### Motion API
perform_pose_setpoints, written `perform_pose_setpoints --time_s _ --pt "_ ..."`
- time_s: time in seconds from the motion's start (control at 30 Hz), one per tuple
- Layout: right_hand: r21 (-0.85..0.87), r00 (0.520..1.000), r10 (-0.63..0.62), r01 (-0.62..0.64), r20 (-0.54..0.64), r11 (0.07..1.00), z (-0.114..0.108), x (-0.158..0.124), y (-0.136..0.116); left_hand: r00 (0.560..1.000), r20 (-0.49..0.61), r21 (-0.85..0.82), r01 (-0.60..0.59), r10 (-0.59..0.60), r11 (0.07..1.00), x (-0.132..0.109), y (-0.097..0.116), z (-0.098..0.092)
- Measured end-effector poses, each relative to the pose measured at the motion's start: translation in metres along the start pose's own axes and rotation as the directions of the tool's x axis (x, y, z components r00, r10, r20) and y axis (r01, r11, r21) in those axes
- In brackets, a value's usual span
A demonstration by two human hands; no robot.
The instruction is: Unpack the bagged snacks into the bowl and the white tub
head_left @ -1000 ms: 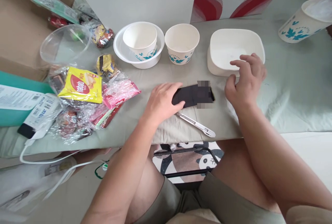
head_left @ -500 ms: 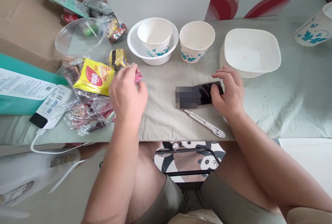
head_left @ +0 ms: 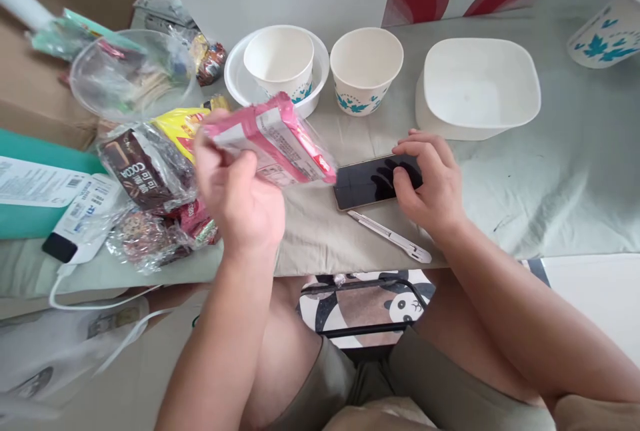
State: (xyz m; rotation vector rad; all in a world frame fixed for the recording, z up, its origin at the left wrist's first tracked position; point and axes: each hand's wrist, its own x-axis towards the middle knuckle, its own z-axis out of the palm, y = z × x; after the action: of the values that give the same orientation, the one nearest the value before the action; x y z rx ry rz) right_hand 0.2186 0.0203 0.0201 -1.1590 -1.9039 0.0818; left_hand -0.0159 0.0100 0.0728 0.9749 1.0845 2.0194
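Note:
My left hand (head_left: 240,201) is closed round a pink and white snack packet (head_left: 275,141), raised above the table with its printed side up. Clear wrapping sticks out at the packet's right edge. My right hand (head_left: 430,181) rests at the right end of a black phone (head_left: 365,181), thumb against the screen and fingers apart from it, not wrapped round the phone. Just in front of the phone lies a white utility knife (head_left: 393,236). Beside my left hand are a dark cocoa snack pack (head_left: 135,168) and a yellow snack bag (head_left: 177,128), partly covered.
Behind my hands stand a white bowl (head_left: 235,78) with a paper cup (head_left: 280,61) in it, another paper cup (head_left: 365,71) and a white plastic container (head_left: 477,88). A clear round tub (head_left: 100,94) is at left. A white power bank (head_left: 87,218) has a cable attached.
My left hand has lifted and turned, bringing the pink packet up into plain view. The cocoa pack now shows on the pile. My right hand stays by the phone; the view has shifted slightly.

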Motion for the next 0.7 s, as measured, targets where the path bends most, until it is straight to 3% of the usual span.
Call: perform_pose_setpoints --time_s 0.03,0.1,0.2,0.27,0.33,0.43,0.5,0.57,0.7 --pt "0.017 1.0 0.004 -0.004 -0.003 1.0 -0.001 0.0 -0.002 0.976 0.043 -0.075 0.218 -0.216 0.973 0.0 -0.002 0.002" --pt "0.072 1.0 0.01 -0.009 -0.002 0.997 -0.002 0.001 -0.008 0.821 0.17 -0.185 0.57 -0.545 0.8 -0.002 -0.009 0.003" --pt "0.242 0.996 -0.069 0.054 0.056 0.969 -0.006 0.001 -0.019 0.603 0.329 -0.222 0.797 -0.727 0.562 -0.011 -0.022 0.007" --pt "0.372 0.979 -0.181 0.133 0.097 0.919 -0.007 -0.001 -0.028 0.525 0.391 -0.213 0.851 -0.756 0.48 -0.018 -0.028 0.012" --pt "0.457 0.954 -0.282 0.205 0.105 0.865 -0.007 -0.008 -0.036 0.501 0.409 -0.235 0.866 -0.763 0.442 -0.023 -0.029 0.018" --pt "0.403 0.915 -0.38 0.298 0.139 0.865 -0.005 -0.021 -0.046 0.513 0.402 -0.274 0.858 -0.759 0.435 -0.027 -0.024 0.028" --pt "0.281 0.917 -0.365 0.312 0.163 0.908 -0.004 -0.028 -0.051 0.52 0.411 -0.279 0.854 -0.749 0.439 -0.03 -0.02 0.033" --pt "0.198 0.944 -0.302 0.272 0.136 0.942 -0.005 -0.029 -0.054 0.49 0.43 -0.235 0.872 -0.759 0.43 -0.033 -0.018 0.037" --pt "0.383 0.965 -0.226 0.158 0.137 0.91 -0.015 -0.02 -0.054 0.417 0.423 -0.06 0.899 -0.805 0.434 -0.041 -0.016 0.042"
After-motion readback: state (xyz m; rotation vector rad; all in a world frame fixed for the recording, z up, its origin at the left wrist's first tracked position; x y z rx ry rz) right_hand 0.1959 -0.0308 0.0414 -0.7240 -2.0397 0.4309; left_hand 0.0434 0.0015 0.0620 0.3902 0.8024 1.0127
